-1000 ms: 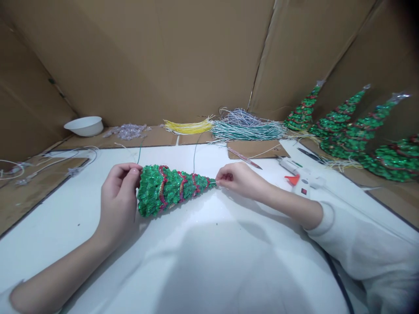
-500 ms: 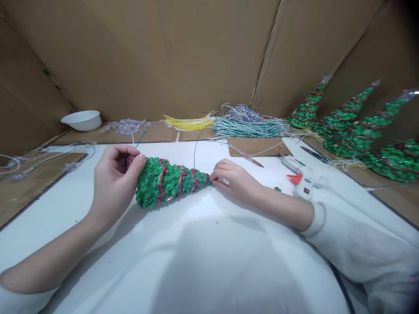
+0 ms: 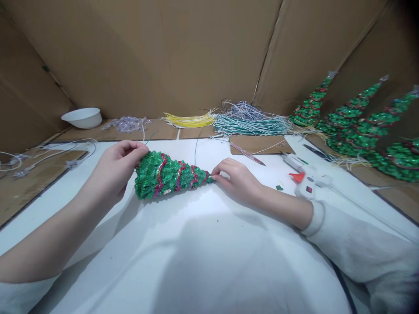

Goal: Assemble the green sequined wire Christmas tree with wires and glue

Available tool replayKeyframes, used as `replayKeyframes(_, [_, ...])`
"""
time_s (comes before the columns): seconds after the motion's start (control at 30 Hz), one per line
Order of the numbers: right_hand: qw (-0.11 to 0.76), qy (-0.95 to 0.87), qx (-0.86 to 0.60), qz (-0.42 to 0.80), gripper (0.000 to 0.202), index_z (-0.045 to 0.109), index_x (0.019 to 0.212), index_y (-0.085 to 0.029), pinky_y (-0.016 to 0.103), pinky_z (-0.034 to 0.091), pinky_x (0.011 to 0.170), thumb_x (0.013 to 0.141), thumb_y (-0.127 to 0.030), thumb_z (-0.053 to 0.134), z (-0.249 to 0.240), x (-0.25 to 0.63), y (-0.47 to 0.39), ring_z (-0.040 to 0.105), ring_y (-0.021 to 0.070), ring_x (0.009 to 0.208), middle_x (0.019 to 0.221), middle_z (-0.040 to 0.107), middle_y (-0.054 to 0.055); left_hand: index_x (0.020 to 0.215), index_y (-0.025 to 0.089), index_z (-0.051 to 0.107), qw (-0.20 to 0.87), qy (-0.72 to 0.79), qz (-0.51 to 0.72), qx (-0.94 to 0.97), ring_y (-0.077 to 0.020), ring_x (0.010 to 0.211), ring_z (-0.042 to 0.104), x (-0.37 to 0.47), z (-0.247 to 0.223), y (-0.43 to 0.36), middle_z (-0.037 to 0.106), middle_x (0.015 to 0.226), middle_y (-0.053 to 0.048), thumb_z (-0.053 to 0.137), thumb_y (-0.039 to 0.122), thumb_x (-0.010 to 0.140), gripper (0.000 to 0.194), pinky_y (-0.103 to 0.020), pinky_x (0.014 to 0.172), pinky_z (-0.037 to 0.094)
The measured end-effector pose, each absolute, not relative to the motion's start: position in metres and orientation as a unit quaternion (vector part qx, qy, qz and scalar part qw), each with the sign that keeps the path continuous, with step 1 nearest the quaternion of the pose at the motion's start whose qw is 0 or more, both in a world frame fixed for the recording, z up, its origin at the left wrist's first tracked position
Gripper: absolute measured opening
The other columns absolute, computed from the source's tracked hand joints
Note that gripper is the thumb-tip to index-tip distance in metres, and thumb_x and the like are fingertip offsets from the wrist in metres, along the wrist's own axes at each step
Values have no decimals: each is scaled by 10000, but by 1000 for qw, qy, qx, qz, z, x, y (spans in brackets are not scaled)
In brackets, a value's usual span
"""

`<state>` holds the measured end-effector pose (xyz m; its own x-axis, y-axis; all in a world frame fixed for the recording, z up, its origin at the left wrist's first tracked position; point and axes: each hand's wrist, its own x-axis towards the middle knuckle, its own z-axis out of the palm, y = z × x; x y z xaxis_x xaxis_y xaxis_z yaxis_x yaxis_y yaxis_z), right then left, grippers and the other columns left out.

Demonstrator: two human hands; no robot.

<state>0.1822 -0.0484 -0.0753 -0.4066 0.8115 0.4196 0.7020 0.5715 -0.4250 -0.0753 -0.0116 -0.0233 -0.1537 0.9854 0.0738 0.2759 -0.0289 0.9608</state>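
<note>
A small green beaded Christmas tree (image 3: 170, 176) lies on its side above the white tabletop (image 3: 196, 244), its tip pointing right. Red and gold strands wind around it. My left hand (image 3: 116, 168) is closed on the wide base end, thumb and fingers at its upper edge. At the narrow tip my right hand (image 3: 237, 179) pinches the end between thumb and forefinger. A thin dark wire (image 3: 195, 148) rises from the tree's upper side, and another thin green one sticks up near my left fingertips. What my right fingertips cover is hidden.
Several finished trees (image 3: 309, 104) stand at the right. Along the back lie yellow wires (image 3: 190, 119), green-white wires (image 3: 252, 125), clear beads (image 3: 126, 124) and a white bowl (image 3: 82, 118). A pencil-like stick (image 3: 247, 153) and a white glue gun (image 3: 304, 187) with orange trigger lie near my right arm.
My left hand has shifted its grip on the base, the wrist turning so that more of its back shows. The tree's base end has risen slightly. My right hand stays at the tip.
</note>
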Motion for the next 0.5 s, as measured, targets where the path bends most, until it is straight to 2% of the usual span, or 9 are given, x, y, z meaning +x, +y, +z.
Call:
replayKeyframes(0.1, [285,-842,-454,60,132,606,813,-140,275,408,728,873,-155,489,-78,181,-49,551,165,804,814,635,66,788,161,588,404,591,500,488,-90,496,452,-71,-24,-13,505,614,17,638,219,709,110,-197,431,328])
replayKeyframes(0.27, [244,-867,-431,-55,234,612,855,-122,260,376,611,923,-207,405,-84,180,-49,548,142,676,833,632,85,850,175,576,362,584,574,445,-91,485,469,-60,-27,-20,504,674,16,637,193,703,160,-177,362,349])
replayKeyframes(0.37, [223,-874,-417,-110,292,622,836,-111,257,349,566,937,-223,371,-87,179,-49,531,129,624,798,630,82,813,160,587,362,566,610,419,-68,454,418,-59,-27,-19,474,665,15,566,111,709,117,-153,329,295])
replayKeyframes(0.5, [217,-876,-413,-122,312,630,834,-109,250,335,539,943,-238,369,-87,179,-49,528,119,615,796,628,75,782,113,595,379,505,660,407,-45,456,422,-63,-29,-13,482,674,-8,436,-29,645,253,-131,353,278])
